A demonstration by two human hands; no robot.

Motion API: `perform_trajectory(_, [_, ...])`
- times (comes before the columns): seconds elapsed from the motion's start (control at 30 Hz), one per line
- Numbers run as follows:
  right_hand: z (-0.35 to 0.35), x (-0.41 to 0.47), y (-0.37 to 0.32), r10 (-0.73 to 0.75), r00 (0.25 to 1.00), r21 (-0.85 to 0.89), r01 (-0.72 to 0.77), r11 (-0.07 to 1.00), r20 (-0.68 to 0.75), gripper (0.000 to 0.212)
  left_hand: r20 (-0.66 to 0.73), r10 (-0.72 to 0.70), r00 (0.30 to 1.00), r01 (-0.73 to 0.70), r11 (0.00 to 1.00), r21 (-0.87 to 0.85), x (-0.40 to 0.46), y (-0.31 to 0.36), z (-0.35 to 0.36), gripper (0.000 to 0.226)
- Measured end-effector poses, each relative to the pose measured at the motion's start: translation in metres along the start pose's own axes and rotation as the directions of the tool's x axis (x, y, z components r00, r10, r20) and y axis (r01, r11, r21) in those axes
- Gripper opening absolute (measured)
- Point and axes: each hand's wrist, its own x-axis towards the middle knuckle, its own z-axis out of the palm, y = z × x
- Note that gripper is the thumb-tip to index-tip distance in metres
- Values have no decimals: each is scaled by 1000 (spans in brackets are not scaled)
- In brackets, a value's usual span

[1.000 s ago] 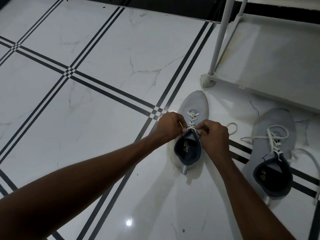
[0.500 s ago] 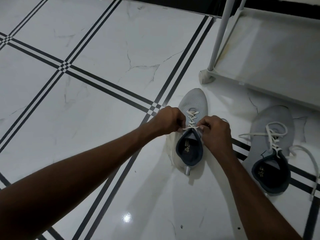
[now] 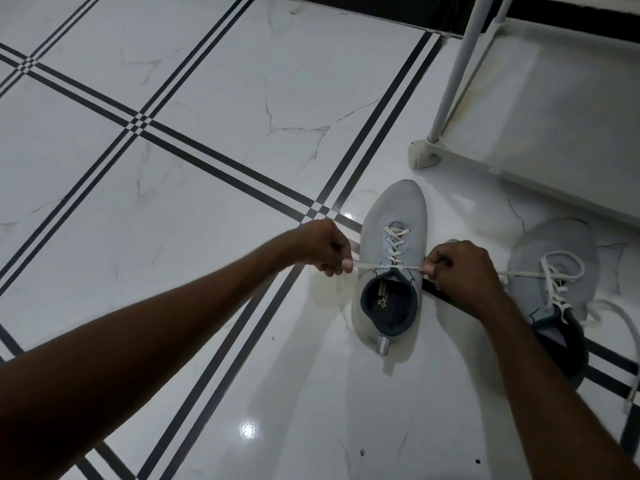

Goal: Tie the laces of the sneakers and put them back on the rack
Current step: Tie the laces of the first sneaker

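A light grey sneaker [image 3: 394,216] with a dark blue collar and white laces stands on the floor, toe pointing away. My left hand [image 3: 320,247] grips one lace end to the shoe's left. My right hand [image 3: 460,268] grips the other end to its right. The lace [image 3: 388,267] runs taut and level between them across the top of the tongue. The second grey sneaker [image 3: 554,261] lies to the right, partly behind my right forearm, its white laces loose and spread over the floor.
The white shoe rack [image 3: 540,109] stands at the upper right, a post and corner foot just beyond the near sneaker's toe, its bottom shelf bare. White marble tiles [image 3: 173,202] with black stripe bands cover the floor. A dark baseboard runs along the top.
My hands have moved apart from the shoe's tongue, drawing the lace ends out sideways until the lace is stretched tight. The view has shifted slightly.
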Motion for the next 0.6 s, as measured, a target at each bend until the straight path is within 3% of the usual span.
perform_trajectory(0.1, [-35,-2,-10,-25,937,224,-58,973,349,11,175,14,984,33,965,-259,-13,1,-18,8])
perform_trajectory(0.2, [-56,-8,-22,-137,862,445,-110,889,488,10,196,121,973,-24,900,-436,-18,6,-24,6])
perform_trajectory(0.4, [-46,-8,-29,-239,916,708,-66,703,322,16,75,225,971,-126,757,-641,-4,24,-19,8])
perform_trajectory(0.5, [-21,-10,-31,-85,989,794,-44,606,120,10,-43,136,990,-130,727,-674,11,30,-2,8])
perform_trajectory(0.6, [1,-9,-35,112,993,753,-46,657,-37,11,-149,-10,989,-97,718,-689,25,32,14,16])
